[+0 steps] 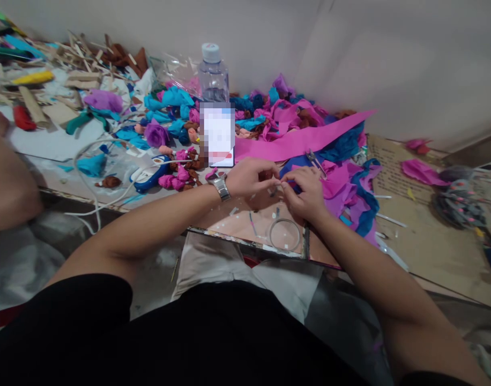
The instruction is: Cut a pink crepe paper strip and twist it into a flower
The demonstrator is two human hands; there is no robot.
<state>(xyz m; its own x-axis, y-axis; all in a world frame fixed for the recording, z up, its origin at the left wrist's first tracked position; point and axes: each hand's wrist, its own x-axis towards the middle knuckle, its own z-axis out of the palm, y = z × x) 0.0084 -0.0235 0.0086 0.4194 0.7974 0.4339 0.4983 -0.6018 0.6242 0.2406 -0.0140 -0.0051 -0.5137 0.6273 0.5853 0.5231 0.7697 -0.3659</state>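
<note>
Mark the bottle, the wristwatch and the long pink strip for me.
Bottle (214, 80), head view: on its clear body.
Wristwatch (222, 189), head view: on its silver band.
Long pink strip (305, 141), head view: midway along it.

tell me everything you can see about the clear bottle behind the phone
The clear, bluish plastic bottle stands upright toward the back of the worktop, in front of the pale wall, its pale round cap on. Crumpled coloured scraps lie on both sides. The upright phone with a lit screen hides its lower part; whether they touch, I cannot tell.
</note>
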